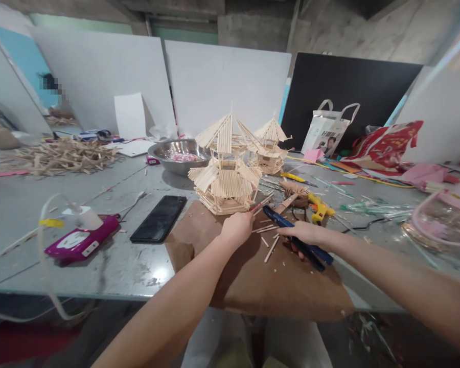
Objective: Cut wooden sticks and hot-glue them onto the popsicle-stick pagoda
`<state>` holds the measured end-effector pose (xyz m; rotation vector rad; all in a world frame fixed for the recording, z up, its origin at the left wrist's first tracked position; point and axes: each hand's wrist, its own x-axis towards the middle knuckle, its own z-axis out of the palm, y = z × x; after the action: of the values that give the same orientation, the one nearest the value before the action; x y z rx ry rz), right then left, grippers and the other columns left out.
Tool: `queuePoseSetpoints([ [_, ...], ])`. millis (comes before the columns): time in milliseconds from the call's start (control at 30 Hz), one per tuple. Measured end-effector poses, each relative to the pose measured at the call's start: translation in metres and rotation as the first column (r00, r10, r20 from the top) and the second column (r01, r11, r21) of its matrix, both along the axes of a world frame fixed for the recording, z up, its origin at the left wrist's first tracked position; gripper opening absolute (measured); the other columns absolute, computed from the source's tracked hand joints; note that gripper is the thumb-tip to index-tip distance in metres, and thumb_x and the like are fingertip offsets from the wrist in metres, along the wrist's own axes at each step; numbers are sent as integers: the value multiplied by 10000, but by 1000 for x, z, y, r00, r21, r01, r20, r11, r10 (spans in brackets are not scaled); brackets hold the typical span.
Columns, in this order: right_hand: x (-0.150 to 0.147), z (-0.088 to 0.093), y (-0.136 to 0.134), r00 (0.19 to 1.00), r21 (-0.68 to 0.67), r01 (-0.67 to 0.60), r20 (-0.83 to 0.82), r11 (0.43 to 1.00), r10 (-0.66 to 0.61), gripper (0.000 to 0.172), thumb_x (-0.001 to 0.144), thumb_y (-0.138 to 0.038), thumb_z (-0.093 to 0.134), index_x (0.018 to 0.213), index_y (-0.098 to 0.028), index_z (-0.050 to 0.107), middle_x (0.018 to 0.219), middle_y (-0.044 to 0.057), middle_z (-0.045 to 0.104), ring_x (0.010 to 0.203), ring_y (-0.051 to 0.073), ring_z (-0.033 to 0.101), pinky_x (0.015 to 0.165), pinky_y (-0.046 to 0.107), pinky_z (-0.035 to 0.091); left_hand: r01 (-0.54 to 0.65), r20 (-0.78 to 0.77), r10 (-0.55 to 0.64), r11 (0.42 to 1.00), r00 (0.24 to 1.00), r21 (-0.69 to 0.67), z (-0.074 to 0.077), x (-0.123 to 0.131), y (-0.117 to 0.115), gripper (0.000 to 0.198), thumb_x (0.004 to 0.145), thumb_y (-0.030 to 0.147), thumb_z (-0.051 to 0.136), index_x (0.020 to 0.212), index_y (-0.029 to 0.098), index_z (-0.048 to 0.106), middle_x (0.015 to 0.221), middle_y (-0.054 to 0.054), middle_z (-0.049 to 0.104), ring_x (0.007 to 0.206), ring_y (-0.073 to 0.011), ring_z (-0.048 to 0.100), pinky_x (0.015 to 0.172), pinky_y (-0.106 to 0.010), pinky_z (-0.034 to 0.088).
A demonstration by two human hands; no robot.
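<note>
My left hand [237, 227] is closed, its fingers pinched on a thin stick [263, 201] that slants up to the right and looks partly reddish. My right hand [304, 235] grips blue-handled pliers [317, 254], whose dark head points toward my left hand. Just behind my left hand stands a pavilion model [228, 186] built of pale wooden sticks, with a tiered roof. Short cut sticks [271, 249] lie between my hands on a brown board [249, 286]. My fingertips are partly hidden.
A second stick pavilion [270, 148] and a metal bowl [180, 156] stand behind. On the right are a yellow glue gun [320, 207], a yellow cutter knife [292, 177] and brown twine [296, 194]. Left lie a phone [159, 220], a purple power strip [82, 239] and a stick pile [67, 156].
</note>
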<state>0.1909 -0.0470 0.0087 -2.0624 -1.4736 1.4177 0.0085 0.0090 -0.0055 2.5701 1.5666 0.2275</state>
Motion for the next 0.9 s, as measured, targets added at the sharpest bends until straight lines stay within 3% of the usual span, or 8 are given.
queuePoseSetpoints([
  [100, 0, 7, -4, 968, 115, -130, 231, 985, 101, 411, 701, -569, 394, 605, -173, 447, 560, 49, 566, 427, 140, 537, 418, 247, 393, -28, -10, 28, 1000, 1000, 2, 0, -1, 1, 358, 800, 358, 280, 937, 208, 576, 879, -121, 615, 784, -256, 587, 649, -389, 441],
  [200, -3, 8, -8, 793, 222, -279, 602, 934, 94, 451, 681, -583, 406, 763, -155, 520, 780, 129, 616, 704, 247, 597, 571, 310, 423, -37, -13, 37, 999, 999, 2, 3, -1, -1, 344, 797, 335, 290, 926, 202, 581, 866, -118, 618, 788, -250, 586, 654, -388, 440],
  [267, -7, 5, -12, 684, 243, -347, 727, 906, 67, 498, 683, -566, 413, 908, -134, 515, 918, 160, 595, 833, 286, 570, 650, 345, 411, -56, -19, 56, 998, 998, 15, 6, -1, -3, 341, 801, 300, 282, 887, 181, 589, 853, -121, 618, 794, -245, 585, 663, -385, 439],
  [467, -19, -14, -20, 538, 322, -418, 841, 850, -54, 587, 718, -552, 366, 1079, -98, 454, 1016, 186, 537, 934, 320, 499, 720, 401, 371, -77, -38, 80, 995, 996, 61, 5, -1, -5, 320, 800, 258, 287, 836, 149, 586, 834, -125, 614, 773, -241, 589, 649, -366, 442],
  [633, -17, -15, -17, 554, 364, -474, 831, 802, -50, 690, 733, -604, 274, 1164, -85, 415, 1091, 189, 505, 992, 301, 462, 768, 386, 353, -58, -30, 61, 993, 998, 100, -1, -1, -5, 302, 798, 266, 303, 896, 171, 573, 858, -113, 604, 788, -234, 581, 665, -365, 433],
  [767, -8, 4, 11, 556, 390, -570, 831, 723, -11, 512, 822, -490, 185, 1039, -179, 529, 1045, 111, 557, 970, 222, 498, 739, 305, 378, -58, -36, 62, 992, 997, 109, -2, -2, -7, 305, 802, 276, 305, 931, 167, 558, 889, -121, 585, 834, -223, 562, 689, -355, 421],
  [900, 2, 18, 64, 467, 318, -572, 884, 756, -18, 339, 843, -291, 293, 939, -156, 588, 980, 126, 590, 936, 230, 527, 739, 324, 384, -57, 5, 57, 986, 998, 153, 0, -1, -8, 300, 806, 287, 304, 918, 189, 564, 905, -91, 576, 846, -205, 546, 699, -320, 417],
])
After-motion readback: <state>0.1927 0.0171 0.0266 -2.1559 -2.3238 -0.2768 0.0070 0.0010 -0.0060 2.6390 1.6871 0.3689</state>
